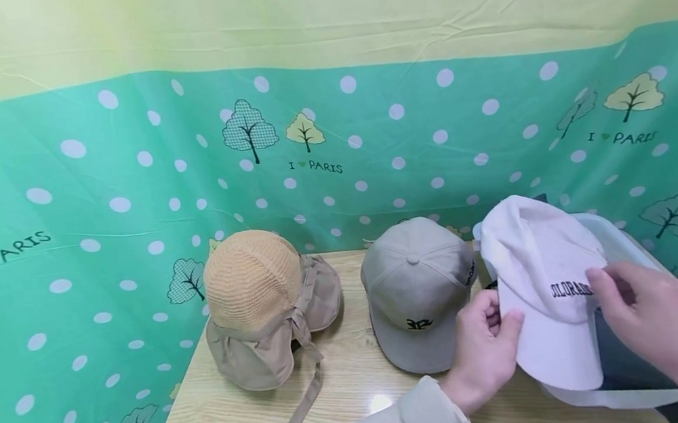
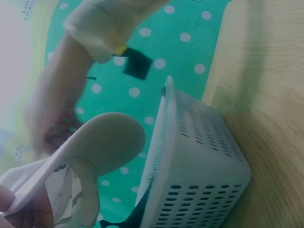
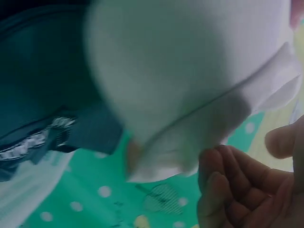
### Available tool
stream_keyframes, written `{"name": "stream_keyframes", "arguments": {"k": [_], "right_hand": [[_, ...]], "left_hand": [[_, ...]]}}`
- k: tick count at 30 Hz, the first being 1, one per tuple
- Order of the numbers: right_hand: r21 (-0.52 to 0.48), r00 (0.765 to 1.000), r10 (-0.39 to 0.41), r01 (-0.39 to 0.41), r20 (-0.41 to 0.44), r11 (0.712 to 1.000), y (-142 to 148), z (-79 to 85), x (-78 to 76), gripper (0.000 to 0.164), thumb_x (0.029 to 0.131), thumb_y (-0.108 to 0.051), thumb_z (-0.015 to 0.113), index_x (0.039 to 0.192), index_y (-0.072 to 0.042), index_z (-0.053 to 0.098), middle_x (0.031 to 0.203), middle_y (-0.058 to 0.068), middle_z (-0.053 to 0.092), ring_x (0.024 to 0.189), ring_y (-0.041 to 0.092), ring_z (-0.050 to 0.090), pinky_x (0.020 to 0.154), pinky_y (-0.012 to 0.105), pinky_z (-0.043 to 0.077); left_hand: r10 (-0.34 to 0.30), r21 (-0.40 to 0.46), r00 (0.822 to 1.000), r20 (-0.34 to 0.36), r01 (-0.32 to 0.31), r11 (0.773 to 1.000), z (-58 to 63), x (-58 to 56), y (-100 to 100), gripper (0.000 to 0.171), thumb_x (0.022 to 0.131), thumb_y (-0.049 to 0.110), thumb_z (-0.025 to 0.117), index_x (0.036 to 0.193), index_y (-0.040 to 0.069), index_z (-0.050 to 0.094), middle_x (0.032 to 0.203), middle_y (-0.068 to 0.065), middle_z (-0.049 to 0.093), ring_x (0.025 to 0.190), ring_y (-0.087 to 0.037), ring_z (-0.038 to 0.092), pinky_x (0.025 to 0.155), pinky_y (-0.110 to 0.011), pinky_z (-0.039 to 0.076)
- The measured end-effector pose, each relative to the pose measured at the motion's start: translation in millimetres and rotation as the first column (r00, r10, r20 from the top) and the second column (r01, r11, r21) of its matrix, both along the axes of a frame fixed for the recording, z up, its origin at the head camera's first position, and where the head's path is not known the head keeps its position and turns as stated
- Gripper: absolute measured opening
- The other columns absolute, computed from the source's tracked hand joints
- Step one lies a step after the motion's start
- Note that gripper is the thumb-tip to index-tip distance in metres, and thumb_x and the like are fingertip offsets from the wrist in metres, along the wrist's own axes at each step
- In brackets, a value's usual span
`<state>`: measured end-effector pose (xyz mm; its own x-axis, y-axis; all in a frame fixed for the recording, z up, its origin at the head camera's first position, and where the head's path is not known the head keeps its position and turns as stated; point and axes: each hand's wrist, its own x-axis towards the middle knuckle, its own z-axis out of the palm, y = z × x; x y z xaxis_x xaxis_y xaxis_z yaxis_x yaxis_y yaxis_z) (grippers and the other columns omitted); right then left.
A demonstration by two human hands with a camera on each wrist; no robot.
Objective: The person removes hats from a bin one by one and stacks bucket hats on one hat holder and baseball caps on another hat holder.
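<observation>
My left hand [image 1: 484, 351] pinches the brim edge of a white baseball cap [image 1: 528, 268] with dark lettering on its front. The left wrist view shows the thumb on one face of the brim [image 2: 107, 142] and fingers behind. At the cap's lettered side is my right hand [image 1: 662, 316]. In the right wrist view its thumb [image 3: 280, 141] stands apart from the bent fingers [image 3: 218, 166], with nothing between them; whether the fingertips touch the cap is unclear. Behind the cap, a light plastic basket [image 2: 209, 166] holds a dark cap [image 3: 47, 85] with white lettering.
A grey cap [image 1: 417, 292] sits left of my left hand on the wooden table [image 1: 212, 421]. Farther left stands a straw-crowned hat [image 1: 254, 281] with beige fabric and a trailing ribbon. A green dotted cloth [image 1: 371, 161] hangs behind and along the sides.
</observation>
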<state>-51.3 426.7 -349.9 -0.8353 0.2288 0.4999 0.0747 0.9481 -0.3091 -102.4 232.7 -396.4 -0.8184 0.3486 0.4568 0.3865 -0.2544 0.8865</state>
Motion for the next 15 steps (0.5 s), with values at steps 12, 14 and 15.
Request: {"name": "stream_keyframes", "arguments": {"k": [12,14,15], "right_hand": [[-0.394,0.955,0.177,-0.071,0.238,0.916,26.0,-30.3,-5.7,0.047,0.105,-0.022,0.025,0.122,0.019,0.042,0.1,0.035,0.057,0.076,0.029,0.064,0.053,0.036,0.052],[-0.497,0.94,0.244,-0.096,0.241,0.862,25.0,-33.2,-8.3,0.052,0.105,-0.022,0.018,0.128,0.02,0.035,0.111,0.039,0.052,0.081,0.015,0.064,0.058,0.031,0.054],[-0.536,0.936,0.258,-0.094,0.24,0.839,24.3,-34.4,-9.2,0.054,0.105,-0.023,0.015,0.131,0.021,0.033,0.113,0.038,0.051,0.082,0.008,0.062,0.06,0.029,0.055]], "left_hand": [[0.009,0.112,1.0,0.005,-0.009,0.994,12.3,-9.0,-11.6,0.008,0.088,-0.005,0.059,0.097,-0.006,0.059,0.082,-0.022,0.064,0.07,-0.001,0.057,0.062,-0.021,0.055],[0.011,0.116,1.0,0.01,-0.012,0.993,13.8,-10.3,-13.7,0.009,0.088,-0.005,0.059,0.097,-0.007,0.059,0.082,-0.022,0.064,0.07,-0.001,0.056,0.061,-0.022,0.055],[0.011,0.117,1.0,0.013,-0.012,0.993,14.5,-11.0,-14.8,0.009,0.088,-0.006,0.058,0.097,-0.008,0.059,0.082,-0.023,0.064,0.07,-0.001,0.056,0.061,-0.022,0.054]]}}
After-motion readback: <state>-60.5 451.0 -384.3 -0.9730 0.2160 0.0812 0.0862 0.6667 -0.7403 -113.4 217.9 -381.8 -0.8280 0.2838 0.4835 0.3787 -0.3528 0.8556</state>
